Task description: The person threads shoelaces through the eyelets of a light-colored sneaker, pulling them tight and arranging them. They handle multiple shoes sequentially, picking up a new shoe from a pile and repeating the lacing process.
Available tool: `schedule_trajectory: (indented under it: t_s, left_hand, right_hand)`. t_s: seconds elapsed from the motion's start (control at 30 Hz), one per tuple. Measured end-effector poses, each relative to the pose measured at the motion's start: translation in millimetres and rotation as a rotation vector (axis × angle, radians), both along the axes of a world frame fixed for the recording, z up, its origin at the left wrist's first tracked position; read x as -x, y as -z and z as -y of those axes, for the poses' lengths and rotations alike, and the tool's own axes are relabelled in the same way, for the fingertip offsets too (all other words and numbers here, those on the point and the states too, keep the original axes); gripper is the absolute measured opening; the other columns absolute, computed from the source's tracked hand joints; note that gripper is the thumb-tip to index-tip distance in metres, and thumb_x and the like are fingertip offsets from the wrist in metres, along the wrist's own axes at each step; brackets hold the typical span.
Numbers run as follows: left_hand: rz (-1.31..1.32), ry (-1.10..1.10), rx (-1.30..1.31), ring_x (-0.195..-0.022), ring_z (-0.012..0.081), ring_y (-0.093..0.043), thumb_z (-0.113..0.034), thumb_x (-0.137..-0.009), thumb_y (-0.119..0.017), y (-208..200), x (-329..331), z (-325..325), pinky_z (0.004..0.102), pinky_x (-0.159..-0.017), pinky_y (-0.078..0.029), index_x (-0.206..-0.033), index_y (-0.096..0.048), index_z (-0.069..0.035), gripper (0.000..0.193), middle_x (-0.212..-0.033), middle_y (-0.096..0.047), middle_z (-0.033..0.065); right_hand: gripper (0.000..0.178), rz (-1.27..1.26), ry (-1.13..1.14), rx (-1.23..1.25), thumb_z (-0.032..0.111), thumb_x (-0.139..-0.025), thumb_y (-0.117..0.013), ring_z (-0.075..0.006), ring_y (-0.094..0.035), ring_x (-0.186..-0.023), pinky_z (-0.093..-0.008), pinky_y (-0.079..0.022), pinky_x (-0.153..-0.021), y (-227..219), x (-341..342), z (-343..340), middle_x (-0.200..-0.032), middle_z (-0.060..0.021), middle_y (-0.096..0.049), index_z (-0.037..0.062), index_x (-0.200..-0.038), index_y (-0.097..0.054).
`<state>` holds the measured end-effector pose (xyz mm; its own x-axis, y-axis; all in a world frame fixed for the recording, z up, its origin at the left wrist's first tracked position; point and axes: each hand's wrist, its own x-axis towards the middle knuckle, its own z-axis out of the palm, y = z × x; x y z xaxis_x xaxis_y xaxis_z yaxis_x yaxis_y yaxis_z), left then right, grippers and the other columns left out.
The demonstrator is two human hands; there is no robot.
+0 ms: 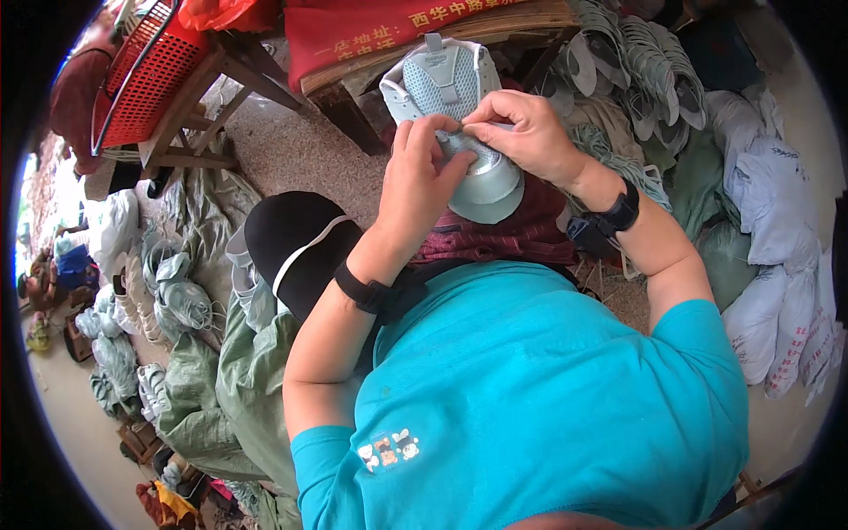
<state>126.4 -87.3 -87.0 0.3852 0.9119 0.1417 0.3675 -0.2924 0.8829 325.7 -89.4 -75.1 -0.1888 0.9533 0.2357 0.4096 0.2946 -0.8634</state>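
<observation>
A pale blue and white shoe upper (pixel 488 195) rests over my lap, its toe toward me and its mesh tongue pointing away. My left hand (pixel 415 175) grips its left side, thumb and forefinger curled at the throat. From the right, my right hand (pixel 536 137) pinches at the same spot, just below the tongue. Whatever lies between those right fingertips is too small and covered to make out. The two hands' fingertips nearly meet over the shoe.
A wooden bench (pixel 340 75) with a red cloth (pixel 375 35) stands ahead. At upper left, a red plastic basket (pixel 150 79) sits by a wooden stool (pixel 190 110). Bundled shoe uppers (pixel 658 66) hang at upper right; white sacks (pixel 768 199) and green sacks (pixel 199 389) flank me.
</observation>
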Motion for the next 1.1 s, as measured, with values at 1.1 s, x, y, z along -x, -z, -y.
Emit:
schedule_trajectory:
  t_s: [1.1]
  left_hand:
    - [0.009,0.018,0.055,-0.070,0.0179,-0.049,-0.011,-0.078,-0.080,7.2,-3.1,-0.8,0.0324,-0.062,-0.045,-0.114,-0.054,-0.005,0.045,-0.082,-0.046,0.0054]
  right_hand:
    - [0.011,-0.051,0.139,0.140,0.011,-0.094,-0.067,-0.0056,-0.057,-0.080,-0.0236,-0.050,-0.071,8.2,4.6,14.2,-0.089,-0.0017,-0.064,0.0013,-0.099,-0.063]
